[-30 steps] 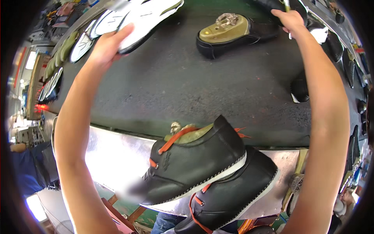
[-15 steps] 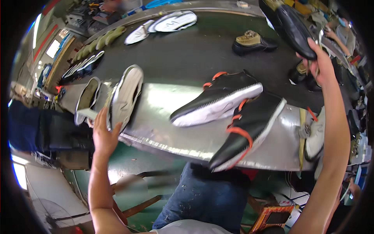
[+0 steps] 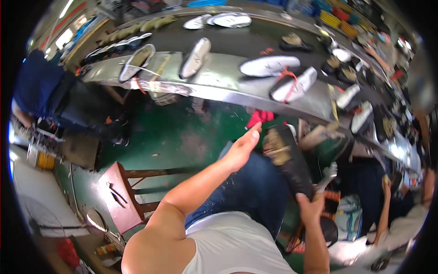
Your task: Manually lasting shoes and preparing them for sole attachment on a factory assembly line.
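A black shoe [image 3: 295, 157] with a tan, crumpled-looking opening is held over my lap, gripped at its lower end by my right hand [image 3: 311, 208]. A silvery tool [image 3: 326, 177] sticks up from the same hand; blur hides its kind. My left hand [image 3: 244, 148] is up beside the shoe's tan opening, fingers stretched out and holding nothing. On the metal bench ledge beyond lie two white-soled shoes [image 3: 270, 66], one with an orange-red lace [image 3: 287, 77] around it. Farther left rest a white-soled shoe [image 3: 195, 58] and a pale-lined one [image 3: 137, 63].
A dark conveyor belt [image 3: 159, 37] runs behind the metal ledge [image 3: 219, 75], carrying more shoes. A stool [image 3: 119, 196] with pliers [image 3: 116, 195] on it stands at my left. One person [image 3: 39, 86] is at the far left, others at the right.
The black shoe came down from over the belt to my lap in my right hand. My left hand left the shoes on the ledge and moved beside it. The view has shifted.
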Motion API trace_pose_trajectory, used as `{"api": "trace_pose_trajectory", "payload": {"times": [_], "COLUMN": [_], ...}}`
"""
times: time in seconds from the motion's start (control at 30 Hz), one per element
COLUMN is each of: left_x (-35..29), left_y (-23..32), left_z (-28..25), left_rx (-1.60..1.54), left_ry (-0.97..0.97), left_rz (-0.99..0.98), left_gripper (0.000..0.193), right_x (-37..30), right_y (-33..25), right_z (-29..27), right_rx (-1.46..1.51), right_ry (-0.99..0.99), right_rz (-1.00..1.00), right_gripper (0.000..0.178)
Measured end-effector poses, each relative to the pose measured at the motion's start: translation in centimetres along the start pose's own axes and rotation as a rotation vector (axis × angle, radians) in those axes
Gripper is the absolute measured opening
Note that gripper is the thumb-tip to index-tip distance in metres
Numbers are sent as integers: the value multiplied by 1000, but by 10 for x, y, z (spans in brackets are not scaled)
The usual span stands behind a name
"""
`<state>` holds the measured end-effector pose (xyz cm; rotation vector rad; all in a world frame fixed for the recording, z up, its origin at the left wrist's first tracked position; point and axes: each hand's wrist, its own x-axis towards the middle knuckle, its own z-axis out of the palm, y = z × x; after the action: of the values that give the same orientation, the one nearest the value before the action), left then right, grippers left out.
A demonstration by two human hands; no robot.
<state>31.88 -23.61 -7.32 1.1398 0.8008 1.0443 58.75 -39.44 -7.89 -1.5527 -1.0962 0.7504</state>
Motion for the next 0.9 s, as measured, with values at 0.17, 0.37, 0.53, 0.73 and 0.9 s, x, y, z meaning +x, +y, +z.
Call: {"api": "trace_pose_trajectory", "payload": {"times": [0.17,0.37,0.53,0.73,0.9], "left_x": [27,64,7,-25,-25], "left_y": [-105,-164,-102,-49,-40], "left_z": [35,21,24,15,10], "left_rx": [20,153,27,7,281], "left_ry": [-232,-83,-187,-401,-453], "left_rz": [-636,-573,-247,-146,5], "left_gripper": [95,72,70,69,61], "right_x": [-63,-57,-42,-25,-16], "right_y": [42,47,-1,-23,-35], "right_z": [10,0,-4,9,12], "right_rx": [-571,-4,-106,146,516], "right_ry": [-481,-527,-544,-753,-808], "right_rz": [-130,254,426,497,670], "right_gripper": [51,32,27,26,27]}}
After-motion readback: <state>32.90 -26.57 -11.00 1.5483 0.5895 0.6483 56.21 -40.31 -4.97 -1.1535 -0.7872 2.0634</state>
